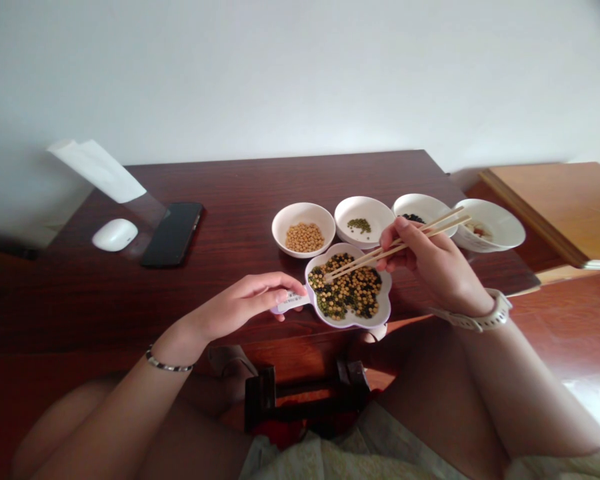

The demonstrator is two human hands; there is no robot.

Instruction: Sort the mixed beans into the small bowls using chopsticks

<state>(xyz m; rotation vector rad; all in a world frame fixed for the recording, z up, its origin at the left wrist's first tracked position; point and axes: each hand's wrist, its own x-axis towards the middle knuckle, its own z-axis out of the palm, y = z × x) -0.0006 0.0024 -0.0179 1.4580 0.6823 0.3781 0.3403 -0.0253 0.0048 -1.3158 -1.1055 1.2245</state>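
Left hand: fingers curled around the handle of a flower-shaped dish, steadying it. Right hand: clamped on wooden chopsticks, tips held among mixed beans. Nearby: white bowls.

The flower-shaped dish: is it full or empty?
Nearly full: yellow, green and black beans cover most of the flower-shaped dish, leaving only its rim bare, while the left hand holds its handle.

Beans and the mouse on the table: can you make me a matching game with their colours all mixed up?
Things:
1. soybeans
2. mung beans
3. black beans
4. computer mouse

Colours:
A. green
B. white
C. black
D. yellow

Right pairs: 1-D, 2-A, 3-C, 4-B
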